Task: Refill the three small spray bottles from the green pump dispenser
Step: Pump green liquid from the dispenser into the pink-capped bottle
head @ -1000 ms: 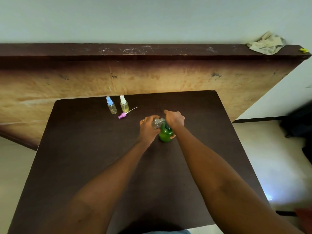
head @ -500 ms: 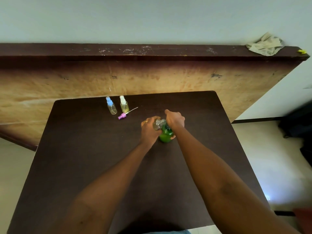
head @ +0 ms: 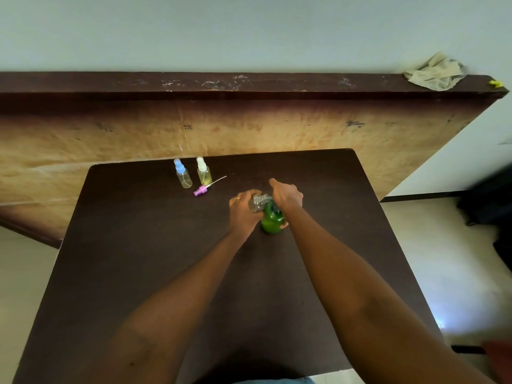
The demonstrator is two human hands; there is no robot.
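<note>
The green pump dispenser [head: 271, 220] stands near the middle of the dark table [head: 138, 259]. My right hand [head: 286, 196] rests on its pump head, fingers curled over it, thumb low on the green body. My left hand [head: 243, 210] grips a small clear uncapped spray bottle [head: 256, 203] held against the pump's spout. Its pink spray cap [head: 200, 190] with the dip tube lies on the table to the left. Two capped small bottles stand behind it, one with a blue cap [head: 182, 174], one with a white cap [head: 203, 171].
A big wooden board [head: 249, 126] leans against the wall right behind the table. A crumpled cloth [head: 435, 74] lies on its top edge at the right. Pale floor shows on both sides, with dark bags [head: 493, 200] at the far right.
Both hands stay at the dispenser; the left hand with the clear bottle shifted only slightly against the spout. Nothing else has moved.
</note>
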